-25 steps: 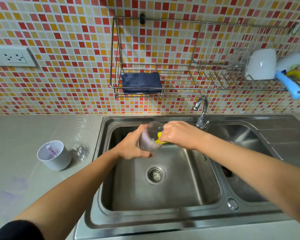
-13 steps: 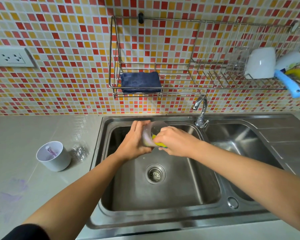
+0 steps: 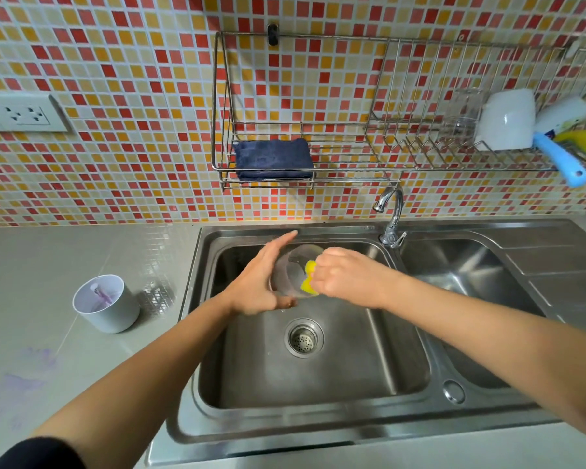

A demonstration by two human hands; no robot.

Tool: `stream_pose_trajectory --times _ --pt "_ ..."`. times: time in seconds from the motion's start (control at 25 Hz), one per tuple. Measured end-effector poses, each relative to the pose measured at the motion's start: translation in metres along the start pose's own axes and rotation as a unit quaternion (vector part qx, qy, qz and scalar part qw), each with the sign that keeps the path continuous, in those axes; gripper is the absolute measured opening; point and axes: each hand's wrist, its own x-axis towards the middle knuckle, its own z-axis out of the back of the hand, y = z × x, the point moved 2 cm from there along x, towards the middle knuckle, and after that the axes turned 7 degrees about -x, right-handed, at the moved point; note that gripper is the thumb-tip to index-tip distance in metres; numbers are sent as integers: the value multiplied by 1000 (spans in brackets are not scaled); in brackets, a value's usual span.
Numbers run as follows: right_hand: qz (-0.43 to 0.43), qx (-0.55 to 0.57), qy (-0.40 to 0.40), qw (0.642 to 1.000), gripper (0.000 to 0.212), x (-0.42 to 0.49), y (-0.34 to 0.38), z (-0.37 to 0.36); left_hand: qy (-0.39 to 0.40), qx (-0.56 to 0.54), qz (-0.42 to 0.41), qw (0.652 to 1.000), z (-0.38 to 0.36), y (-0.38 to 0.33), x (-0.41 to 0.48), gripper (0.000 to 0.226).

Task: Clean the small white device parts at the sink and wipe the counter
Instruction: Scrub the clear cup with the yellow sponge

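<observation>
Over the left sink basin (image 3: 352, 377) my left hand (image 3: 261, 282) holds a clear, cup-like part (image 3: 293, 270) on its side, fingers stretched along its far wall and thumb under it. My right hand (image 3: 349, 277) grips a yellow sponge (image 3: 309, 274) pushed into the part's mouth. A small white cup-shaped part (image 3: 107, 304) with purple residue inside stands on the grey counter (image 3: 48, 265) left of the sink. Purple smears (image 3: 24, 374) mark the counter near its front left.
A tap (image 3: 391, 214) stands between the two basins, with a drainboard (image 3: 555, 265) at the right. The wall rack (image 3: 318, 157) above holds a folded dark blue cloth (image 3: 274, 160), a white mug (image 3: 506, 120), a glass (image 3: 462, 113) and a blue-handled brush (image 3: 560, 159). A wall socket (image 3: 24, 113) is at the left.
The clear part has been turned in my left hand, whose fingers now stretch out along it. My right hand keeps the sponge working in its mouth. The view dipped slightly.
</observation>
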Motion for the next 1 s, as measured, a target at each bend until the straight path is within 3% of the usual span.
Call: stream_pose_trajectory --times 0.04,0.12,0.28,0.36,0.48,0.64,0.76,0.84,1.0 --pt "18 -28 -13 999 20 -1 1 -3 10 23 -11 1000 -1 -2 1 100" --pt "-40 2 -28 999 19 -3 4 -3 -13 61 -34 997 -6 -7 0 90" --pt "-168 285 -7 944 48 -11 14 -6 -95 93 -43 990 -10 -5 -6 87" --pt "-155 237 18 959 57 -12 13 -9 -112 91 -39 989 -12 -6 -7 87" --pt "-145 191 45 970 45 -9 18 -8 -117 101 -50 987 -19 -11 -5 86" --pt "-230 323 26 918 28 -12 19 -5 -151 105 -48 982 -25 -15 -4 87" --pt "-169 181 -40 968 26 -16 14 -6 -149 70 -66 984 -27 -12 -5 85" --pt "-112 67 -59 990 27 -19 6 -5 -107 -2 -46 993 -23 -13 -6 91" --pt "2 -74 -55 996 22 -18 -3 4 -47 6 -35 998 -12 -10 -3 100"
